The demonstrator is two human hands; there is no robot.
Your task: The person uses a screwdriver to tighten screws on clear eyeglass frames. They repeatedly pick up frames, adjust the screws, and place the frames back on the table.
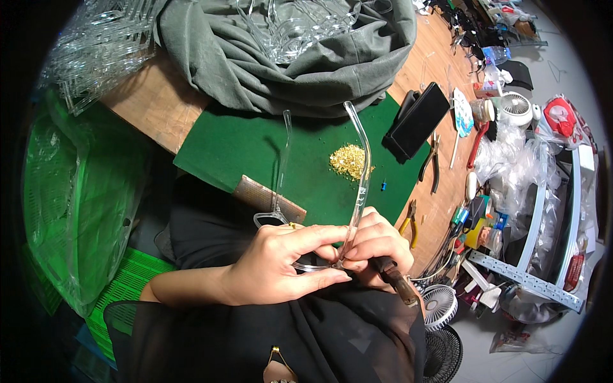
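Observation:
A pair of eyeglasses with a clear frame is held low over the front edge of a green mat (236,137). My left hand (274,265) is closed around the front frame, thumb and fingers near the hinge. One clear temple (363,166) points up and away from the pinched fingertips of my right hand (380,246). The other temple (282,156) stretches over the mat, left of it. A tool with a brown handle (399,284) lies across my right palm; its working end is hidden. Fingers cover the hinge. Beyond the temple lies a heap of tiny gold-coloured pieces (347,161).
A brown textured block (268,199) sits at the mat's near edge. A black phone (418,121), pliers (431,163) and yellow-handled cutters (410,223) lie at right. Grey cloth (217,70) with clear glasses parts is at the back; more clear frames (108,48) are stacked left.

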